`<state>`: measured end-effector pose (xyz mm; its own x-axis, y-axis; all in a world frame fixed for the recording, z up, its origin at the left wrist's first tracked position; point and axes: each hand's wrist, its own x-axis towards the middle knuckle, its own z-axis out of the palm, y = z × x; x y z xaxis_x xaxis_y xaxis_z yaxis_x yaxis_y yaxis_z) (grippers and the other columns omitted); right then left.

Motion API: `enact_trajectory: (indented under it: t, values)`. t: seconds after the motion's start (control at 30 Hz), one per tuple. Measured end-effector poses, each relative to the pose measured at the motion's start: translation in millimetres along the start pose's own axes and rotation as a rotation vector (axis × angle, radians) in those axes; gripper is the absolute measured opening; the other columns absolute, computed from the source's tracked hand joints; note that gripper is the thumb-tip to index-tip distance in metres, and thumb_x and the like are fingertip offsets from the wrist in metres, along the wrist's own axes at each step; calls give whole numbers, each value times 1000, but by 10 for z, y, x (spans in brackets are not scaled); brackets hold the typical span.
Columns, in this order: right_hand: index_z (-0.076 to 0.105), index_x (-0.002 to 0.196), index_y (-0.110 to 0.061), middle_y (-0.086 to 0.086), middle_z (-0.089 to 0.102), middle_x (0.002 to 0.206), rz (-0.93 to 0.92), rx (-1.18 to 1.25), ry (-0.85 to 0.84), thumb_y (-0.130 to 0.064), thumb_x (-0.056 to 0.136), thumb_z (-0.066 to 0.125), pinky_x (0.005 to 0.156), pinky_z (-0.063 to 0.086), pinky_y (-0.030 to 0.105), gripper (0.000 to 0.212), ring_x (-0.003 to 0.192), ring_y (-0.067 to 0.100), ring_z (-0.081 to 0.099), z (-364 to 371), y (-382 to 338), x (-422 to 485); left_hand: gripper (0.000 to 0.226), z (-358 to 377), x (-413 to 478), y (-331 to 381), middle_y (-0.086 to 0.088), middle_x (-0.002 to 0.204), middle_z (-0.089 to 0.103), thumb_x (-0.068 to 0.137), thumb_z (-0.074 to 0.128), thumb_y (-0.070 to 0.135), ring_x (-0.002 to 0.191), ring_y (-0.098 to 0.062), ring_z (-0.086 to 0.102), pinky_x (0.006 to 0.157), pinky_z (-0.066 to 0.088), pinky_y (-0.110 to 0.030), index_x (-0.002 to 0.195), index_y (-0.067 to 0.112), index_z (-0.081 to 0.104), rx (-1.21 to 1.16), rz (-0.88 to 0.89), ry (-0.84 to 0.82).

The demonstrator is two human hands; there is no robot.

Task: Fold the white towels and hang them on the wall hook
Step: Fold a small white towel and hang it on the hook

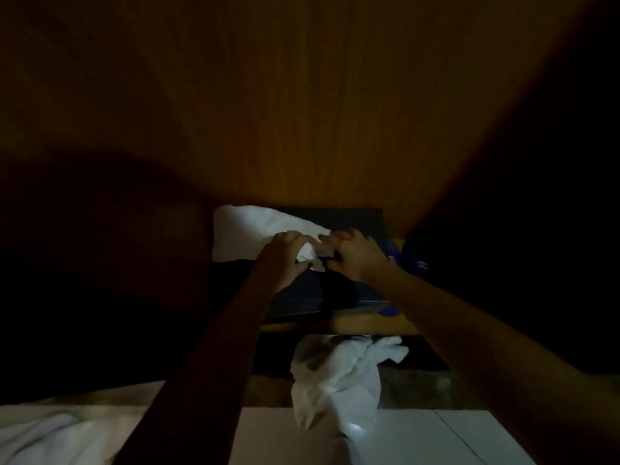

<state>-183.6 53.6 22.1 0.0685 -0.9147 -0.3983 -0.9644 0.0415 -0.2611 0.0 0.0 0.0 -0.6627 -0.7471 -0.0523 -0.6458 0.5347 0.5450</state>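
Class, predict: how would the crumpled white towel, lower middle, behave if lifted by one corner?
Probably floppy: the crumpled towel lies in deep soft folds, so it would likely hang limp. Seemingly light: the cloth looks thin. Unlikely to roll: no rigid shape.

white towel [255,229] lies on the dark shelf [355,219]; crumpled towel [339,387] on the white tabletop [419,441]

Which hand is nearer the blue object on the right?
Right. The right hand is just left of the blue object; the left hand lies farther left.
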Motion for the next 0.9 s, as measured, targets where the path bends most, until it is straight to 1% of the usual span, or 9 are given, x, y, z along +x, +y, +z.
enact_trajectory:
  t: [0.23,0.37,0.47,0.53,0.6,0.67,0.73,0.8,0.9]
  values:
    - [44,142,-22,8,49,139,-13,-10,208,-34,97,51,98,37,41,47,127,31,41,864,333,573,52,749,358,-813,-17,106,69,64,74,24,93,-36,66,85,53,-46,112,3,68,96,90,60]
    - [61,121,-15,8,59,122,-62,-82,314,-29,99,47,87,33,35,29,114,27,48,1035,416,733,26,858,495,-1086,-10,93,71,87,64,28,82,-28,66,70,53,-40,96,6,74,283,327,196]
    - [63,114,-11,10,60,118,-113,-40,339,-29,96,52,83,32,35,28,111,29,50,1094,320,721,35,785,482,-1087,-10,79,72,97,52,24,70,-25,67,63,54,-34,81,4,75,259,422,270]
    - [63,114,-9,12,60,117,-134,25,361,-28,95,53,84,33,35,28,111,31,50,1064,231,650,21,607,421,-936,-7,76,71,89,57,15,67,-20,68,65,55,-32,81,7,75,178,361,226]
    - [63,113,-10,11,59,117,-132,119,364,-28,95,55,84,33,33,26,111,27,49,945,141,524,13,346,371,-744,15,75,62,87,64,14,72,2,58,77,49,-24,85,24,72,121,161,145]
    - [63,112,-11,9,59,114,-145,204,346,-31,94,57,85,35,32,27,109,25,49,766,45,349,11,110,284,-551,25,74,50,88,68,21,74,6,47,79,40,-17,90,30,72,1,-27,-26]
    - [63,117,-13,9,60,109,-157,302,358,-34,94,58,85,39,35,32,106,25,51,551,-77,136,11,-164,200,-340,20,74,54,88,67,23,73,3,48,71,39,-12,84,33,68,-60,-109,-128]
    - [64,120,-11,9,62,109,-166,398,384,-31,96,54,84,41,34,32,104,23,53,285,-212,-95,4,-484,66,-78,3,82,66,88,67,18,73,-4,53,69,40,-16,87,19,71,-103,-96,-146]
    - [68,93,-5,6,64,84,-164,518,410,-17,99,52,67,36,26,21,80,15,55,-205,-436,-511,10,-960,-156,304,-6,80,69,86,69,13,68,-6,57,63,42,-18,90,6,75,-181,-60,-68]
